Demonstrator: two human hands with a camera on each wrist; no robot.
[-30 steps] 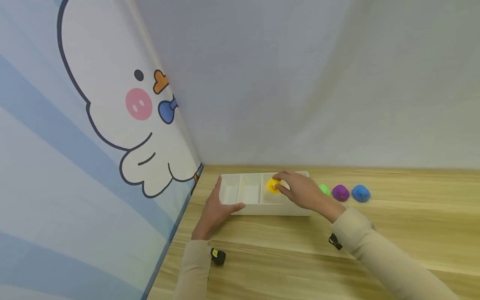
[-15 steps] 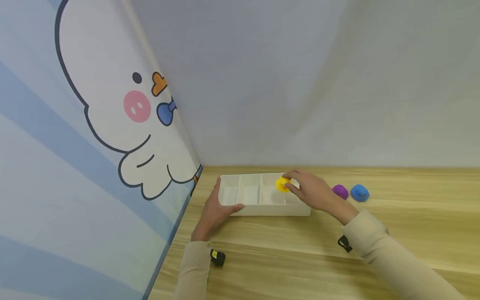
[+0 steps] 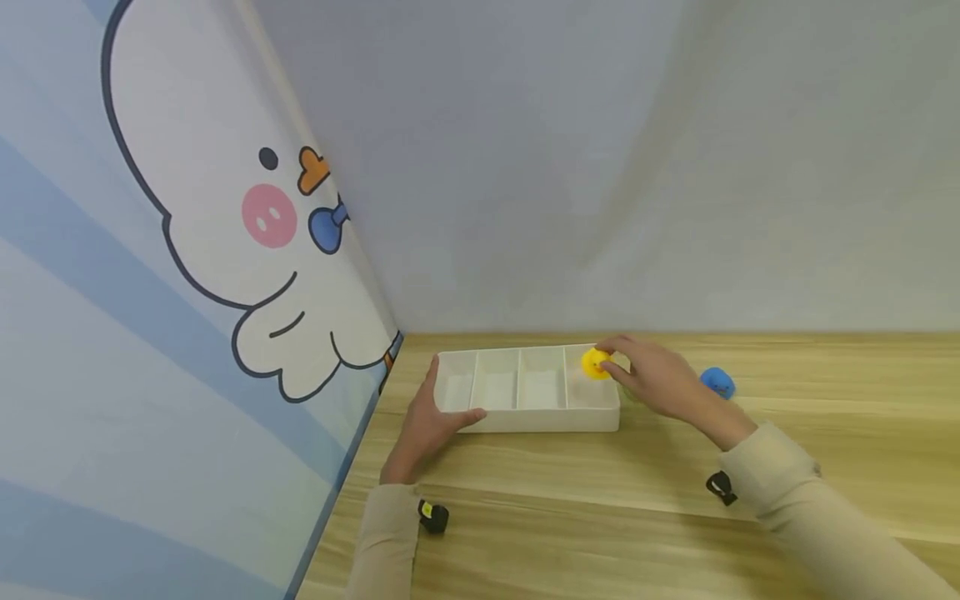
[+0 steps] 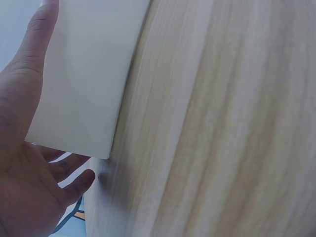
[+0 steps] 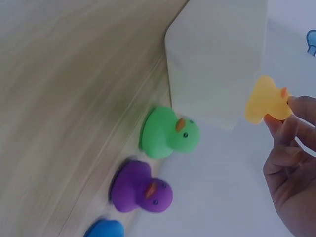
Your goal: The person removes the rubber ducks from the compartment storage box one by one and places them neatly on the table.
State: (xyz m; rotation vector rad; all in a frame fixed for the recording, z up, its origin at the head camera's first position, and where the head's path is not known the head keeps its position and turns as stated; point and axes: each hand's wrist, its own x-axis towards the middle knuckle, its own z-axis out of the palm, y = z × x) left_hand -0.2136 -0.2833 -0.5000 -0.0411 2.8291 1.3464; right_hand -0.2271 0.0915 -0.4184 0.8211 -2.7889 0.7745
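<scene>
A yellow toy duck [image 3: 596,363] is pinched between the thumb and fingertips of my right hand [image 3: 656,379], over the rightmost compartment of the white divided box [image 3: 525,422]. In the right wrist view, that duck hangs clear of the box's outer wall. My left hand [image 3: 426,421] rests against the box's left end, thumb along the front wall and fingers straight along the side. Right of the box, a green toy duck [image 5: 160,133] and a purple toy duck [image 5: 133,187] sit on the table, mostly hidden by my right hand in the head view. Beyond them is a blue toy duck [image 3: 717,382].
The wooden table [image 3: 525,525] meets a pale backdrop [image 3: 637,167] just behind the box. A cartoon-printed curtain [image 3: 187,350] borders it on the left. Black wrist-worn devices [image 3: 433,517] show beside both sleeves.
My right hand has carried the yellow duck rightward above the box, from the third compartment to the rightmost one. It now covers the green and purple ducks. The left hand stays at the box.
</scene>
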